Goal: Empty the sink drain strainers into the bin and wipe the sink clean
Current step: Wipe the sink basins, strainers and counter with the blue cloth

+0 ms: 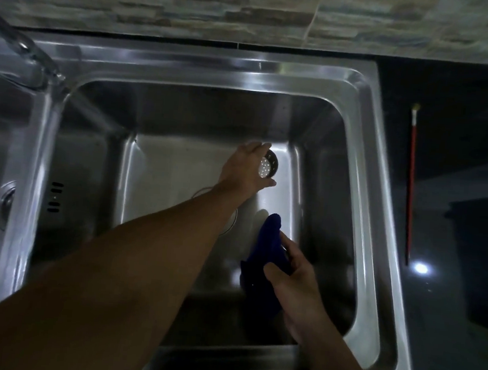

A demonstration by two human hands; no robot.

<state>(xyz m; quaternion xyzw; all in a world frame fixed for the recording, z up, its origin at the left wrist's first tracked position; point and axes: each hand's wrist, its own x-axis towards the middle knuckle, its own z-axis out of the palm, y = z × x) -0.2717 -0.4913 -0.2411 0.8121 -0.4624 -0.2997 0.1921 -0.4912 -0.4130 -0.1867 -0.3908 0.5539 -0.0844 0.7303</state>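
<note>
The left hand (245,169) grips the perforated drain strainer (268,166), held above the far right corner of the sink basin (213,112), clear of the drain opening (234,222) so the floor can be wiped. The right hand (297,276) grips a blue cloth (264,245) near the right wall, ready

view: head, single | faces: steeply down into sink (217,66) | range: near | light: dim, edges likely warped
</note>
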